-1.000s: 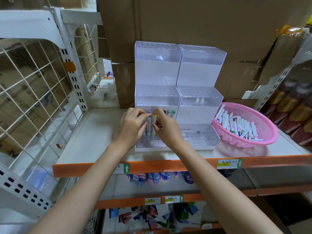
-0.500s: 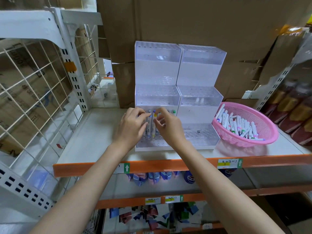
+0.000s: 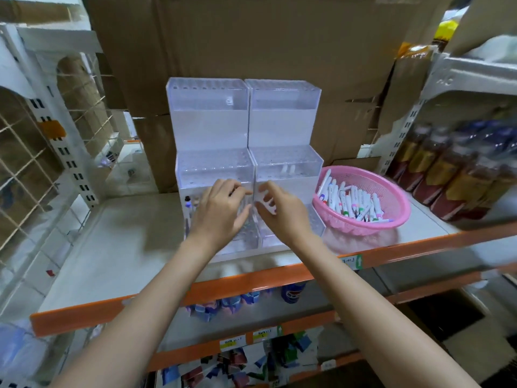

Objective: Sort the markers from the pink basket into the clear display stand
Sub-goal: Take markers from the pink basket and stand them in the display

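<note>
A person's left hand (image 3: 221, 208) and right hand (image 3: 279, 210) hover close together over the lowest step of a tiered clear acrylic display stand (image 3: 246, 119) on a white shelf edged in orange (image 3: 112, 242). The right hand's fingers are loosely spread and seemingly grip nothing; motion blur hides whether the left hand's curled fingers pinch anything. A dark-capped marker (image 3: 188, 204) stands at the step's left end. Just right of the stand, white markers with coloured caps (image 3: 355, 201) fill a round pink mesh basket (image 3: 391, 191). The green-arrowed yellow shelf tags (image 3: 353, 261) are unreadable.
</note>
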Demonstrator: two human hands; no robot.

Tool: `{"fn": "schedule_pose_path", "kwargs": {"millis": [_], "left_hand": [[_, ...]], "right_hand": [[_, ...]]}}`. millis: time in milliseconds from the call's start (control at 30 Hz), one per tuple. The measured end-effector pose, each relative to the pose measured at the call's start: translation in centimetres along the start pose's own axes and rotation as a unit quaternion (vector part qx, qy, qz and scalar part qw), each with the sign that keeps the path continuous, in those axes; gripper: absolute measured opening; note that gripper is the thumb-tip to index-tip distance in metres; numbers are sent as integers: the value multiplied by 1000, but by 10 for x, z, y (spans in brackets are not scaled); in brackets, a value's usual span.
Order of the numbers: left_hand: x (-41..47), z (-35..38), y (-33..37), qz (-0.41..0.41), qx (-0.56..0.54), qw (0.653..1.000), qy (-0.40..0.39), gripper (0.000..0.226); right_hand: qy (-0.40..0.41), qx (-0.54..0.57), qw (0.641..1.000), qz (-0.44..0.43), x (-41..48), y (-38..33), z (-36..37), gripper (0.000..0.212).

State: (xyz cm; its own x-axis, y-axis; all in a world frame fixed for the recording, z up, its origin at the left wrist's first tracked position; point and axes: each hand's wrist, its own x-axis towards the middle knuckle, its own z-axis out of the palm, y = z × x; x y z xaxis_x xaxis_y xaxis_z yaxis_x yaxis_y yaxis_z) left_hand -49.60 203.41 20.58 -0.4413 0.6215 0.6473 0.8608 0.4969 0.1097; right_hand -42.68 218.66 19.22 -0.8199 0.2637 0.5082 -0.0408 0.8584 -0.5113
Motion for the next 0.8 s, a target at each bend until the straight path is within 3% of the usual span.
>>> {"fn": "schedule_pose_path", "kwargs": {"millis": [200,500,633,800], "left_hand": [[37,44,54,40,-51,996,-67,40],[95,117,132,53,-123,979,-154,26],[116,141,148,15,-111,972,-207,26],[135,158,156,-72,-55,963,-255,32]], "right_hand": [[30,-95,994,52,-19,59,-57,31],[-32,-220,956,192,-25,150,-119,35],[-62,-243,944,216,-13,182,-129,33],[-158,-245,919,267,8,206,-131,33]]}}
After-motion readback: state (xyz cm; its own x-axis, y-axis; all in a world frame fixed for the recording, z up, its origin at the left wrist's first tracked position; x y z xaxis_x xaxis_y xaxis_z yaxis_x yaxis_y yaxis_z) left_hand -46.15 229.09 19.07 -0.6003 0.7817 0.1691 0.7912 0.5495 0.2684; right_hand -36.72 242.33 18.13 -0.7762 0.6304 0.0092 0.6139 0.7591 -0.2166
